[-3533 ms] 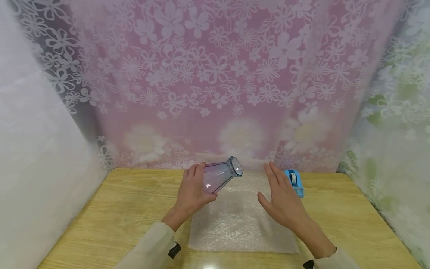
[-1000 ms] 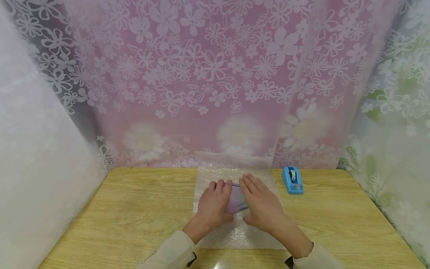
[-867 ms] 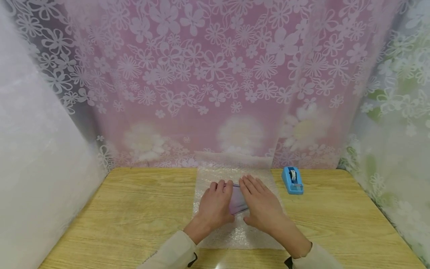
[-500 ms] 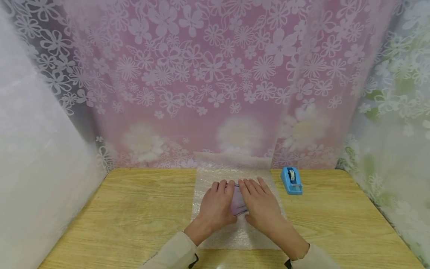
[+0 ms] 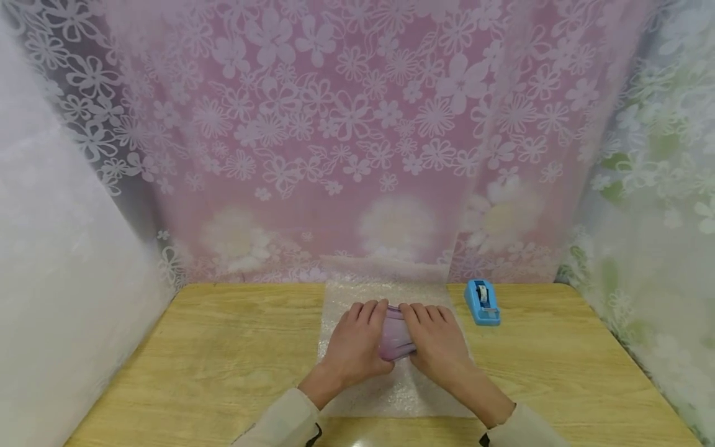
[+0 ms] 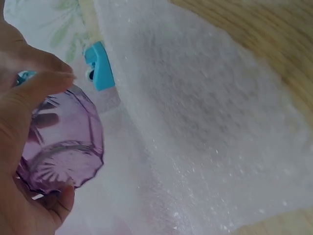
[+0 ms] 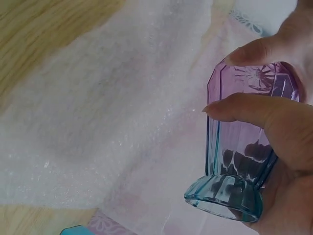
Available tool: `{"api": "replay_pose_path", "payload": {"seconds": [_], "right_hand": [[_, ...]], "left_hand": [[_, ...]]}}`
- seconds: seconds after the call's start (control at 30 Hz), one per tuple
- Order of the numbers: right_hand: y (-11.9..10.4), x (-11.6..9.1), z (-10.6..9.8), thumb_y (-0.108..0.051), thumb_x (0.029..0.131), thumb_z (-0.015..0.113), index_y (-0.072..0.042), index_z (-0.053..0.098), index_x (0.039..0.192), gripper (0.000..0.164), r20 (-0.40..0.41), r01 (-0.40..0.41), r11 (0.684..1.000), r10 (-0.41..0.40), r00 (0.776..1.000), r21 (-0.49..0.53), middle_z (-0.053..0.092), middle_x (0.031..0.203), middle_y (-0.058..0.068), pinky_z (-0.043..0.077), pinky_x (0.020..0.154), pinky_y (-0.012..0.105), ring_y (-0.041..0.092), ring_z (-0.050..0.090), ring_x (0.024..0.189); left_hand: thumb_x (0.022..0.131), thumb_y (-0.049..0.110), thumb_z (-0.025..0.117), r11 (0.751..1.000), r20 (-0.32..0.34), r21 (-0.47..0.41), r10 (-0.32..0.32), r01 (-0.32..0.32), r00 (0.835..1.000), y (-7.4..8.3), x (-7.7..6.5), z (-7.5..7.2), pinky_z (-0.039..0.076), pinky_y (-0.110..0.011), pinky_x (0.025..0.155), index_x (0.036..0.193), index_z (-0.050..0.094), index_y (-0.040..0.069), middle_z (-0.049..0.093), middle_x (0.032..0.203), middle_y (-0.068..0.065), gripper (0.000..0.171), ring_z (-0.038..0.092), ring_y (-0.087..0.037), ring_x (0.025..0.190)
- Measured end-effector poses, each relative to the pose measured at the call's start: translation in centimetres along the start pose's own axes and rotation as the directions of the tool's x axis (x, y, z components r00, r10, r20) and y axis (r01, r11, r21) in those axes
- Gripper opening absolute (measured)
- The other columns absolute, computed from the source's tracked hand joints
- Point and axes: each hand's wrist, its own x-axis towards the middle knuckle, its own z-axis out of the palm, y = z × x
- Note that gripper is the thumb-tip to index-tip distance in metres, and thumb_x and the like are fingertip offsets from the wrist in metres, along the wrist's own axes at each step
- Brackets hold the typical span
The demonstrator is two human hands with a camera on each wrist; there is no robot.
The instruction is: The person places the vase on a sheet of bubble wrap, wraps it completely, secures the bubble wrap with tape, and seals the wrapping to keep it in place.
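Note:
A faceted glass vase [image 5: 395, 335], purple at the base and blue at its flared rim, lies on its side between both hands over a sheet of bubble wrap [image 5: 391, 397]. My left hand [image 5: 357, 341] grips the purple base end. Around the body nearer the rim curl the fingers and thumb of my right hand [image 5: 438, 341]. In the right wrist view the flared mouth of the vase [image 7: 225, 198] sticks out past that hand. The left wrist view shows the star-patterned bottom of the vase [image 6: 66, 166]. From the head, the hands hide both ends.
A blue tape dispenser [image 5: 483, 304] stands right of the wrap on the wooden table [image 5: 223, 360]. The wrap's far end bends up against the pink floral curtain [image 5: 335, 205] behind the table. A white sheet [image 5: 67, 279] hangs at left, a green-floral one [image 5: 642, 248] at right.
Earlier the left hand alone held the vase raised and tilted, with the right hand open beside it. Now the vase is lower and both hands grip it. The right fingers have since curled more.

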Motion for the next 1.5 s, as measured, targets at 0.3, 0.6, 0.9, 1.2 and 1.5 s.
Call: {"api": "replay_pose_path", "payload": {"seconds": [0.3,0.6,0.9,1.2,1.5], "right_hand": [[0.0,0.3,-0.9,-0.017,0.056,0.088,-0.003,0.054,0.119,0.073,-0.031,0.009,1.000,-0.008,0.999,0.024,0.061,0.110,0.013,0.043,0.085,0.047,0.032,0.058,0.096],[-0.1,-0.2,-1.1,-0.017,0.056,0.088,-0.002,0.055,0.119,0.074,-0.019,0.006,0.999,-0.005,1.000,0.032,0.060,0.110,0.013,0.043,0.086,0.047,0.032,0.058,0.096],[0.0,-0.3,-1.3,-0.020,0.052,0.091,-0.002,0.055,0.119,0.079,-0.027,0.013,0.999,-0.012,1.000,0.035,0.060,0.109,0.013,0.043,0.085,0.046,0.032,0.058,0.093],[0.1,-0.5,-1.4,-0.018,0.051,0.091,-0.003,0.056,0.118,0.077,-0.032,0.016,0.999,-0.014,0.999,0.045,0.061,0.107,0.012,0.044,0.084,0.046,0.031,0.059,0.092],[0.1,-0.6,-1.5,-0.019,0.051,0.089,-0.002,0.055,0.119,0.077,0.000,0.010,0.999,-0.010,1.000,0.039,0.061,0.106,0.012,0.043,0.083,0.045,0.030,0.059,0.092]], "left_hand": [[0.059,0.063,0.080,0.994,-0.043,-0.076,0.076,-0.079,0.996,-1.3,-0.3,-0.6,0.046,-0.038,0.090,0.145,0.031,0.002,0.051,0.128,-0.010,0.116,0.051,-0.025,0.110],[0.062,0.060,0.079,0.993,0.019,-0.008,0.116,-0.116,0.993,-1.5,-0.7,-1.1,0.046,-0.041,0.088,0.144,0.033,0.005,0.050,0.131,-0.008,0.109,0.050,-0.024,0.114],[0.060,0.060,0.081,0.988,-0.002,0.013,0.152,-0.152,0.988,-1.6,-0.8,-1.0,0.047,-0.039,0.086,0.143,0.033,0.004,0.051,0.129,-0.009,0.111,0.050,-0.024,0.112],[0.060,0.047,0.086,0.989,-0.012,0.030,0.147,-0.146,0.989,-1.3,-1.0,-0.9,0.048,-0.038,0.086,0.138,0.036,0.001,0.051,0.129,-0.012,0.104,0.053,-0.025,0.111],[0.058,0.034,0.086,0.991,-0.054,-0.080,0.104,-0.108,0.993,-1.0,-1.4,-0.2,0.048,-0.036,0.087,0.131,0.039,0.000,0.052,0.124,-0.013,0.093,0.055,-0.026,0.108]]}}
